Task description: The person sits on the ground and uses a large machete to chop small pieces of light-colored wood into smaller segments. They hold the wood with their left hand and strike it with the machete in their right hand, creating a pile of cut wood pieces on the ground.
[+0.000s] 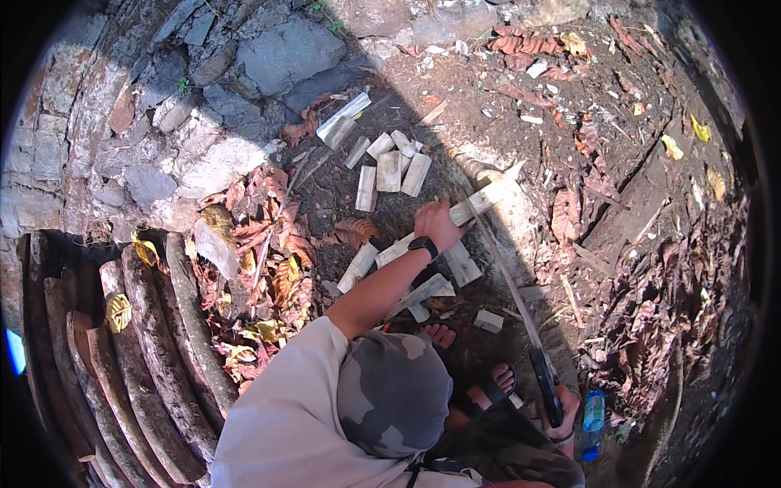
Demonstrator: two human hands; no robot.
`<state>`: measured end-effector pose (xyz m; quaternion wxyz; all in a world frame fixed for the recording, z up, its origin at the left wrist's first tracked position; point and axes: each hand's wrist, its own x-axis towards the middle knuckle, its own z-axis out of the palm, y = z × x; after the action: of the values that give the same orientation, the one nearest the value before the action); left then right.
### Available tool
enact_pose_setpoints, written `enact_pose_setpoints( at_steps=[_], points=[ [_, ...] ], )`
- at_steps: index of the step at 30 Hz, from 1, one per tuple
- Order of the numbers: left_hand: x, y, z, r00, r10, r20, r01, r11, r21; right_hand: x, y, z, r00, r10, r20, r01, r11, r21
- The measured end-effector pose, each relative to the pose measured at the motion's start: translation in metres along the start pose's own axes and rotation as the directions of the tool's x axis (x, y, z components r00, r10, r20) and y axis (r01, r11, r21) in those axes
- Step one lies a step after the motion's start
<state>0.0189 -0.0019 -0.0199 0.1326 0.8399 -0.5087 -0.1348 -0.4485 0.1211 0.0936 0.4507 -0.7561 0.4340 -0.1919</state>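
— Head view: where does the long plank (pixel 455 224) lie?
— Slanting up-right on the ground, left hand (pixel 435 221) clamped on its middle.
— And the blade?
— Machete (pixel 512 289), handle clenched in the right hand (pixel 561 411), tip toward the plank.

A single head-worn fisheye view looks steeply down from above the person's cap (pixel 394 390) and shoulders, onto bare dirt ground (pixel 521 130). The stone wall (pixel 163 106) bends along the upper left rim, stacked logs (pixel 138 350) curve at lower left. The outstretched left hand (pixel 436 221) sits near the centre, fairly close; dark corners frame the circle.
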Motion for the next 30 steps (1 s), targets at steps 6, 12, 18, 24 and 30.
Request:
enact_pose_setpoints(
  at_steps=[6, 12, 18, 24, 30],
  points=[
    [0.006, 0.002, -0.003, 0.999, 0.037, 0.033, -0.036, 0.999, -0.011, 0.003, -0.002, -0.014, 0.994, -0.100, 0.046, 0.102, 0.994, -0.042],
    [0.004, -0.002, 0.000, 0.998, 0.046, 0.047, -0.046, 0.999, 0.009, 0.093, -0.056, 0.046, 0.985, -0.150, 0.088, 0.142, 0.986, 0.092],
    [0.009, 0.002, -0.003, 0.993, -0.049, 0.109, 0.056, 0.997, -0.057, -0.009, 0.029, 0.021, 0.991, -0.093, -0.096, 0.094, 0.996, 0.002],
    [0.017, -0.012, -0.002, 0.986, -0.150, 0.069, 0.154, 0.986, -0.058, -0.017, 0.054, 0.023, 0.986, -0.162, -0.024, 0.162, 0.987, 0.003],
    [0.024, -0.014, -0.013, 0.971, -0.177, 0.163, 0.188, 0.981, -0.054, 0.026, 0.000, -0.012, 0.972, -0.221, -0.077, 0.212, 0.971, -0.106]
  ],
)
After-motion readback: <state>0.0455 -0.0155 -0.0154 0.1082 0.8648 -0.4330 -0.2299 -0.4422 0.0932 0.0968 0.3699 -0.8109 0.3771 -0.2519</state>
